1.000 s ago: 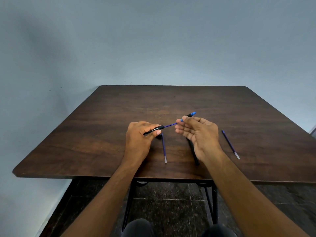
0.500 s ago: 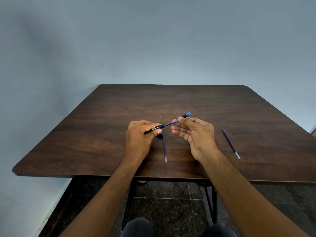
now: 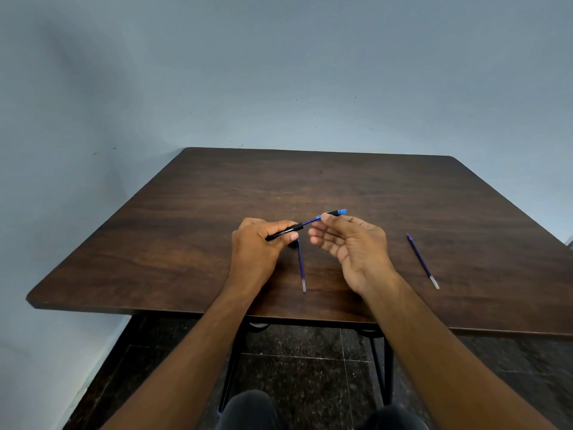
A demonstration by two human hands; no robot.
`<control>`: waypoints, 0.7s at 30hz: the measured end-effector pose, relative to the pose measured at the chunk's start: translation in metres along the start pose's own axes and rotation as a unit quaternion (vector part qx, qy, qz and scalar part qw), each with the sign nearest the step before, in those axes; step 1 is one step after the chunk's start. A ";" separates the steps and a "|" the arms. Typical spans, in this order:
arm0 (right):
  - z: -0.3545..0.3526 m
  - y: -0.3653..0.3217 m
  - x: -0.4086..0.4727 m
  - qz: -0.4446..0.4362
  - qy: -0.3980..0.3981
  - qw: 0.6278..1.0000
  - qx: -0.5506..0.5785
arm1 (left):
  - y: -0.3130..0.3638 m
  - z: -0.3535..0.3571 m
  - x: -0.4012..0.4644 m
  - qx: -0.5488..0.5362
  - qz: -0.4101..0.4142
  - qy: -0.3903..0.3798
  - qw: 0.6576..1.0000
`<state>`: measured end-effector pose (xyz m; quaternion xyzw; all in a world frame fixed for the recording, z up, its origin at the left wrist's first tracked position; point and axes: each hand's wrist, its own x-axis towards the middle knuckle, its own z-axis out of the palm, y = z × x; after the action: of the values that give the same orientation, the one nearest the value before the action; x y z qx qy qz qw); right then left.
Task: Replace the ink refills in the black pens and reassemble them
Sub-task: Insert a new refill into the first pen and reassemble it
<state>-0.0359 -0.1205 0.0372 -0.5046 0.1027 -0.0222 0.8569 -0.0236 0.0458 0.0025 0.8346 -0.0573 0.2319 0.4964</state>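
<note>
Holding a black pen barrel [image 3: 283, 233] above the table [image 3: 186, 243], the left hand [image 3: 257, 246] is curling its fingers round it. The barrel's long axis is running from lower left up toward upper right, its open end facing the right hand [image 3: 350, 243]. A blue refill [image 3: 311, 220] is showing in the gap between the two hands, lying on the same slanted line as the barrel. Past it, the black tip section with a blue end [image 3: 338, 212] is poking out beyond the right fingertips, pointing up and right; thumb and forefinger are pinching that piece, the other fingers lying loose and half open, palm turned up and leftward. The two hands are sitting close together over the middle of the table, joined only by the pen parts.

A loose refill [image 3: 301, 265] is lying on the table between the wrists, its pale end toward the near edge, its far end running under the left hand. A second loose refill [image 3: 423, 261] is lying well apart to the right, slanted, pale end also nearest the person. Whether anything is lying beneath the right hand, cannot tell. Behind the table a plain grey-blue wall [image 3: 279, 72] is standing; dark tiled floor [image 3: 310, 367] and table legs are showing below the near edge
</note>
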 end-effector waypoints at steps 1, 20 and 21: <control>0.001 0.001 0.000 0.000 -0.002 1.000 -0.001 | 0.001 0.000 0.000 0.002 0.001 -0.001 1.000; 0.009 0.013 0.005 -0.016 -0.028 0.995 -0.098 | -0.001 -0.001 0.002 0.015 0.025 -0.008 1.000; 0.009 0.014 0.005 -0.021 -0.026 0.993 -0.111 | -0.001 -0.001 0.002 0.018 0.027 -0.007 0.999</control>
<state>-0.0300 -0.1064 0.0283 -0.5988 0.0719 -0.0152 0.7975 -0.0216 0.0472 0.0030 0.8429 -0.0795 0.2406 0.4747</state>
